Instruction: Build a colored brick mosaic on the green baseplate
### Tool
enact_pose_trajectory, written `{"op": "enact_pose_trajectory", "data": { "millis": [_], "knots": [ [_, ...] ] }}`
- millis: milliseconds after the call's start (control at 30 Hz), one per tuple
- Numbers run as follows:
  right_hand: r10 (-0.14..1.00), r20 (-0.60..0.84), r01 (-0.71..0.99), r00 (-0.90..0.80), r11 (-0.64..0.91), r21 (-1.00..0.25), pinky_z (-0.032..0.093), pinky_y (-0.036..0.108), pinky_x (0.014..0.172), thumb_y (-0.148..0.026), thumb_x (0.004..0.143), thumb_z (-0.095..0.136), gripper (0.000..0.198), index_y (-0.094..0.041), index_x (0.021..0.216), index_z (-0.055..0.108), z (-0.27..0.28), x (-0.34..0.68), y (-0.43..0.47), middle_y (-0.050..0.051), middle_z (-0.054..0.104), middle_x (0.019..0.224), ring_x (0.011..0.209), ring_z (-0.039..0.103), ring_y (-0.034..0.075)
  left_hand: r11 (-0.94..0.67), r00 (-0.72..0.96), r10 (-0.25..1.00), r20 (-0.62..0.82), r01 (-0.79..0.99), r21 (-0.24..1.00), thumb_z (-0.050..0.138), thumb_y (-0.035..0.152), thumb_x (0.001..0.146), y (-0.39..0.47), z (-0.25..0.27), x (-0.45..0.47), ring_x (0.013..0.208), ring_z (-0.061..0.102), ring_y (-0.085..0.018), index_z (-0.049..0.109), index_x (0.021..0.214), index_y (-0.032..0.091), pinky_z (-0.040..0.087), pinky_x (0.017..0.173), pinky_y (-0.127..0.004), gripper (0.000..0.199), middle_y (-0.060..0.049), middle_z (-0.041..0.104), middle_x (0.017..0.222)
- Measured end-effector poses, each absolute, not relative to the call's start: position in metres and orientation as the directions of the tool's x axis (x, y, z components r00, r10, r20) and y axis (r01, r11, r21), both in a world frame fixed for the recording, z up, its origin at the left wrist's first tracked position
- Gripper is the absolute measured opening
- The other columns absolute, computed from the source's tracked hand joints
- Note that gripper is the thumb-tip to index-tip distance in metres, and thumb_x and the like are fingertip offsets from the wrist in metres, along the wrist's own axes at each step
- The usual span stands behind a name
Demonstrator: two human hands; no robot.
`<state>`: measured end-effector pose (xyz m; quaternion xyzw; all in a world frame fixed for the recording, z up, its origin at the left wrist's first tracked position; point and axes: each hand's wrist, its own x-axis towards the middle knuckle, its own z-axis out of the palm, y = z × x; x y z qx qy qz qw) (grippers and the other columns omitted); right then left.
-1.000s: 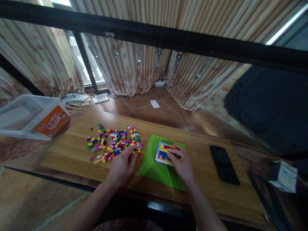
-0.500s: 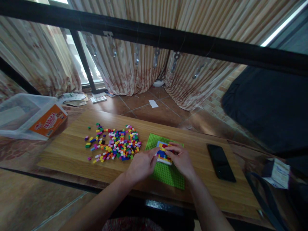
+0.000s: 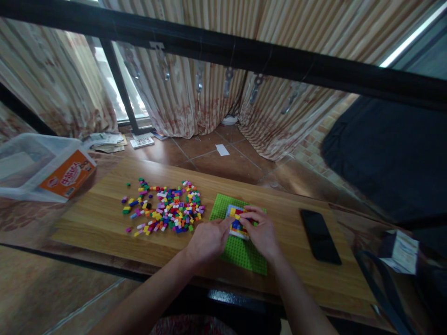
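Observation:
A small panel of toy bricks in blue, yellow, red and white lies on a green studded baseplate. My left hand is closed at the panel's left side, its thumb and forefinger reaching over the bricks. From the right, my right hand bends over the panel's upper right part, fingertips pinched together close to the left ones. Whatever sits between the right fingertips is too small and covered to make out. Both hands partly hide the panel and plate.
Loose toy bricks of many colours are spread left of the baseplate on the wooden table. A black phone lies at the right. Beyond the table's left end stands a clear plastic box with an orange label. A dark bar crosses above.
The left forefinger has shifted slightly over the bricks toward the right fingertips. My right hand stays almost in place, and the view has moved a little.

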<state>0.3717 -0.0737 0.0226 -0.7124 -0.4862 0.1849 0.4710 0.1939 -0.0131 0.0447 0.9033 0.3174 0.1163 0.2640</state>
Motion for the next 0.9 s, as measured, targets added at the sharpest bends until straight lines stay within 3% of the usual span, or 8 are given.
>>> {"op": "enact_pose_trajectory", "data": {
  "millis": [200,467,700,900],
  "knots": [
    [0.859,0.292,0.655,0.42,-0.064,-0.753,0.042,0.044,0.098,-0.031,0.085,0.058,0.017,-0.024,0.078,0.072,0.032,0.361,-0.075,0.007,0.066,0.108,0.104,0.057,0.023,-0.733,0.815,0.578,-0.041,0.54,0.414,0.038,0.022,0.093,-0.014,0.052,0.195,0.077,0.067,-0.019,0.049,0.135,0.023,0.051,0.065,-0.026,0.043,-0.008,0.068,0.093],
    [0.865,0.372,0.797,0.337,-0.051,-0.602,0.045,0.04,0.09,-0.019,0.087,0.052,0.016,-0.02,0.081,0.066,0.03,0.353,-0.076,0.009,0.065,0.097,0.097,0.054,0.023,-0.78,0.835,0.538,-0.114,0.545,0.308,0.034,0.02,0.094,-0.012,0.054,0.195,0.082,0.067,-0.019,0.042,0.139,0.024,0.053,0.068,-0.028,0.046,-0.007,0.066,0.097],
    [0.898,0.303,0.762,0.318,-0.053,-0.645,0.046,0.038,0.087,-0.018,0.087,0.055,0.014,-0.021,0.077,0.064,0.037,0.36,-0.075,0.006,0.065,0.094,0.092,0.056,0.022,-0.783,0.83,0.553,-0.078,0.549,0.293,0.036,0.019,0.093,-0.013,0.052,0.197,0.084,0.068,-0.02,0.032,0.146,0.022,0.053,0.069,-0.028,0.054,-0.008,0.067,0.098],
    [0.917,0.268,0.776,0.296,-0.067,-0.628,0.044,0.039,0.087,-0.016,0.085,0.056,0.014,-0.02,0.076,0.065,0.04,0.364,-0.072,0.006,0.065,0.093,0.091,0.056,0.021,-0.749,0.795,0.603,-0.061,0.591,0.298,0.033,0.022,0.095,-0.015,0.042,0.195,0.086,0.069,-0.02,0.038,0.143,0.019,0.054,0.071,-0.03,0.048,-0.011,0.068,0.104]
  ]
}}
